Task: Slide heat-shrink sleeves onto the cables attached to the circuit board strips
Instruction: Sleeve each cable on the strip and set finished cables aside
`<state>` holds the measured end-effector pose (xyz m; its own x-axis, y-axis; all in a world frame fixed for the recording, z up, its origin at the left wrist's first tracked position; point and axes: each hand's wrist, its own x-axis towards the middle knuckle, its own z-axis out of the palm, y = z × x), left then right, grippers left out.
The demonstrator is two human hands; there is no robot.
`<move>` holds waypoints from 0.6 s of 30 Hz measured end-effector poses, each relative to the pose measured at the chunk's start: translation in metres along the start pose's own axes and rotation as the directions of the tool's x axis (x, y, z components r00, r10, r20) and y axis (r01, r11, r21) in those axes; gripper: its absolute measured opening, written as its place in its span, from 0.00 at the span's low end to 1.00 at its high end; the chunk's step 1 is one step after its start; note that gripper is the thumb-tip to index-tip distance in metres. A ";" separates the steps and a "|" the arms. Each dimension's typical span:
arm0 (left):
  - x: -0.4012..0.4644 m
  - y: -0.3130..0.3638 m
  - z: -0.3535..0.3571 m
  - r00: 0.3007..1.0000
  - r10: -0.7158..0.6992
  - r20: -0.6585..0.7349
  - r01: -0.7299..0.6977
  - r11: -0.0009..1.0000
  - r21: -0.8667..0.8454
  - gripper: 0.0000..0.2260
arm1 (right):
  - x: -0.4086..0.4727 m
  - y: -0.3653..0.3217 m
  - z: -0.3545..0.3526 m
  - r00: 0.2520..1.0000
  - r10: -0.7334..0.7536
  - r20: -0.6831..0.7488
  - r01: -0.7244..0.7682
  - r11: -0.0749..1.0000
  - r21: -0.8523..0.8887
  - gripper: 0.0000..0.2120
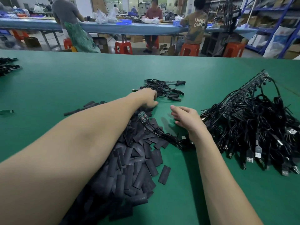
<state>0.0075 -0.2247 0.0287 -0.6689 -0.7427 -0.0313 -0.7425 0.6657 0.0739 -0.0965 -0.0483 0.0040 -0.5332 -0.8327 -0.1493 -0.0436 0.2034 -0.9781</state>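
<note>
Head view, left hand [148, 99] reaching far, grip unclear beside sleeved cables [165, 90], right hand [186, 118] relaxed, holding nothing, sleeve pile [138, 161] near on green bench [81, 82].

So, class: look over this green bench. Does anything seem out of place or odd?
Mostly sorted heaps. One sleeve lies apart right of the sleeve pile, a few more strayed left, and a lone board piece sits by the table's left edge.
</note>
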 end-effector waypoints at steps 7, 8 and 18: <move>0.011 -0.004 0.007 0.997 -0.063 0.041 0.065 0.997 -0.046 0.25 | 0.000 0.002 0.003 0.999 -0.027 -0.023 0.026 0.999 -0.037 0.08; 0.010 -0.003 0.007 0.997 -0.060 0.051 0.062 0.996 -0.057 0.24 | -0.001 0.003 0.003 0.999 -0.032 -0.020 0.031 0.999 -0.044 0.09; -0.085 0.010 -0.017 0.956 -0.134 -0.260 -0.022 0.853 -0.521 0.09 | -0.013 -0.006 0.019 0.979 -0.174 0.110 0.199 0.937 -0.286 0.04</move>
<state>0.0579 -0.1560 0.0489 -0.5317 -0.8181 0.2191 -0.6009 0.5467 0.5831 -0.0730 -0.0489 0.0091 -0.4213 -0.9069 0.0085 -0.3890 0.1722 -0.9050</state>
